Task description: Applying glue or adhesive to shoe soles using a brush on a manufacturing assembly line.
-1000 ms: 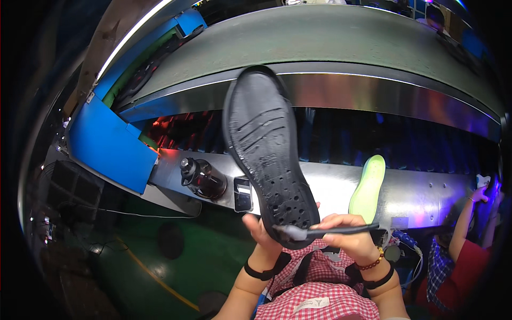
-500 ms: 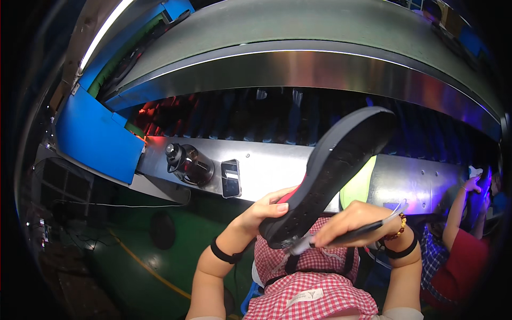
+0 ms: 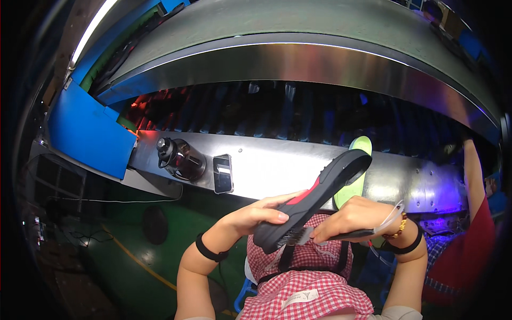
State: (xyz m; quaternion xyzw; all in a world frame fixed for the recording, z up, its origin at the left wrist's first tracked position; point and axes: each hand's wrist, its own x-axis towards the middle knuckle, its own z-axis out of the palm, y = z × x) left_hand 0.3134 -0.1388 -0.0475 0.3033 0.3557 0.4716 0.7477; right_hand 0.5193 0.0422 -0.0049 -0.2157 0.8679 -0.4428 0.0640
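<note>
My left hand (image 3: 256, 216) grips a black shoe sole (image 3: 314, 197) with a red patch, held edge-on and slanting up to the right. My right hand (image 3: 352, 218) holds a small brush (image 3: 320, 234) whose bristles touch the lower end of the sole. Both hands are above my red-and-white checked apron (image 3: 306, 290). A pale green sole (image 3: 358, 160) lies on the metal ledge just behind the black sole.
A shiny metal conveyor housing (image 3: 277, 170) runs across in front of me, with a dark knob (image 3: 178, 157) and a small switch panel (image 3: 223, 173) on it. A blue panel (image 3: 85, 130) stands at the left. Another person's arm (image 3: 474, 176) in a red sleeve reaches up at the right.
The black sole has turned from facing me, tread up, to edge-on and lower. The brush in my right hand has stayed against its near end.
</note>
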